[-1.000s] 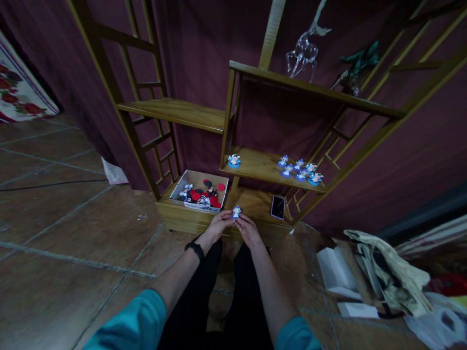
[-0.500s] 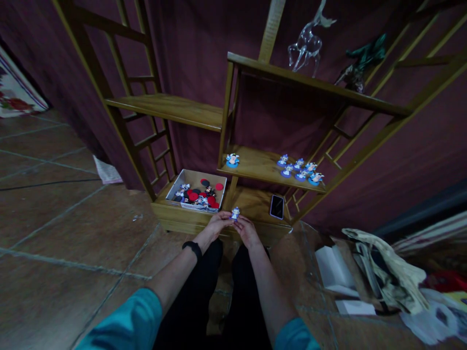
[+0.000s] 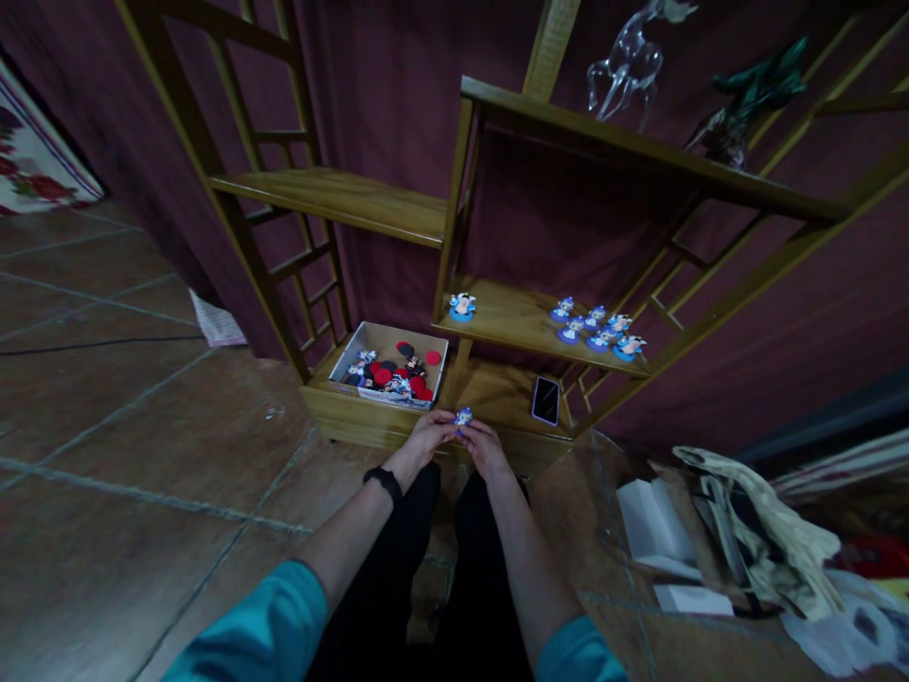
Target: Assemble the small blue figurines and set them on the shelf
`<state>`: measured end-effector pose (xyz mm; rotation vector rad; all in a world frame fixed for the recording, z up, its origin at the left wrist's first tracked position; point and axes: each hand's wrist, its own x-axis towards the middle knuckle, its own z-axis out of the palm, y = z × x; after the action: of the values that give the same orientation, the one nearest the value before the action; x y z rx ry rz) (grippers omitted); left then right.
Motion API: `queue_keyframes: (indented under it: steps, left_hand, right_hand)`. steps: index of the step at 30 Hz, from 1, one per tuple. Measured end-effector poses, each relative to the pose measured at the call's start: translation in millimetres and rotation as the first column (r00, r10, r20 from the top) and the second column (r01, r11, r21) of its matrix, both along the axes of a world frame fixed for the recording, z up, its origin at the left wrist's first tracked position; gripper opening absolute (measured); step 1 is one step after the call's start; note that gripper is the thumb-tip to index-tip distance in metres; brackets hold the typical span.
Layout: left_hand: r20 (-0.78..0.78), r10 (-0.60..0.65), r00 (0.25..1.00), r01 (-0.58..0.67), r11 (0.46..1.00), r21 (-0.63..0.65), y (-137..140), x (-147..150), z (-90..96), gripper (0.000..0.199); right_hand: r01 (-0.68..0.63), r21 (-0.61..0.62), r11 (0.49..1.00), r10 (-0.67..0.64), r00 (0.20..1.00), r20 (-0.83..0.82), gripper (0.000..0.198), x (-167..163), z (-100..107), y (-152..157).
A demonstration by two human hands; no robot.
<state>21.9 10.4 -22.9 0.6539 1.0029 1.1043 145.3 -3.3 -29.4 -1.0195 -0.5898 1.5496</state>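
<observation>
A small purple-and-white figurine is held between my two hands, in front of the lowest shelf. My left hand is closed on it from the left, and my right hand grips it from the right. Behind my left hand sits a cardboard box with figurines and red and black discs inside. Several purple and blue figurines stand grouped on the middle shelf at the right. One blue-based figurine stands apart at that shelf's left end.
A phone lies on the low shelf to the right. Above are a clear glass deer and a green ornament. White boxes, a cream cloth and plastic bags lie on the floor at right.
The figurine in my hands is tilted differently, with its top leaning toward the shelf. The view has shifted slightly; the things on the shelves stay in place.
</observation>
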Motion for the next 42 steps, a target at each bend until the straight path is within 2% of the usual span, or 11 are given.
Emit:
queue_keyframes:
  steps: [7, 13, 20, 23, 30, 42]
  left_hand:
    - [0.006, 0.076, 0.997, -0.074, 0.99, -0.117, 1.1, -1.8, 1.6, 0.037]
    - [-0.02, 0.112, 0.993, -0.114, 0.988, -0.107, -0.2, -0.2, 1.7, 0.044]
    - [0.007, 0.046, 0.999, -0.045, 0.994, -0.102, -0.9, -1.1, 1.0, 0.032]
    - [0.017, 0.01, 1.0, -0.009, 0.998, -0.055, -2.7, -1.6, 2.1, 0.031]
    - [-0.073, -0.076, 0.994, 0.088, 0.98, 0.179, -8.5, 2.4, 2.0, 0.044]
    - [-0.231, -0.118, 0.966, 0.176, 0.952, 0.249, -2.9, 0.9, -10.0, 0.039]
  right_hand:
    - [-0.007, -0.015, 1.0, 0.007, 1.0, -0.006, 0.02, 0.9, 1.4, -2.5]
    - [-0.02, 0.015, 1.0, 0.019, 0.998, 0.053, 0.023, 1.5, -1.0, -1.6]
    - [0.0, 0.032, 0.999, 0.0, 1.0, -0.004, 0.024, 4.2, -0.9, -5.1]
    - [-0.019, 0.042, 0.999, 0.021, 0.999, -0.046, 0.023, 6.4, -0.3, -7.2]
    - [-0.031, 0.097, 0.995, 0.034, 0.999, -0.037, 0.022, 8.7, -1.3, -8.8]
    - [-0.038, 0.084, 0.996, 0.04, 0.999, -0.029, 0.023, 10.3, -3.7, -9.3]
